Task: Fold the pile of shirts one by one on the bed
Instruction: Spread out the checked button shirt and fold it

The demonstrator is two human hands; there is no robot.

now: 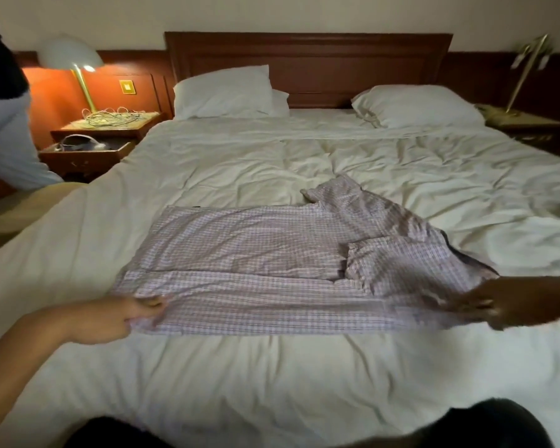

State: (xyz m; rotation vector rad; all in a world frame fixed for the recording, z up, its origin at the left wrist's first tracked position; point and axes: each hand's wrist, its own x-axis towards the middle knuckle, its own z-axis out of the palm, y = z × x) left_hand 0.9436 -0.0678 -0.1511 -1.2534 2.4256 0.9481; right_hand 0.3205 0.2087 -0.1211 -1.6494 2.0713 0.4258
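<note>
A pale wall [304, 11] is seen above a dark wooden headboard [307, 59]. A left pillow [223, 92] and a right pillow [417, 106], both white, are placed before it. The left nightstand [78, 128] is lit by a switched-on lamp [70, 53]. Tangled cables [110, 116] are laid on its top, and its drawer [84, 151] is pulled open. A brass lamp [527, 66] at the right is unlit.

Creased checked cloth shirt [272, 263], matt duvet [272, 376]

No text, label, brand or number can be read. The yellow wall plate [127, 87] beside the left lamp [70, 54] shows only a pale square. The small tags [516, 62] hanging on the right lamp [527, 71] are too blurred to read.
</note>
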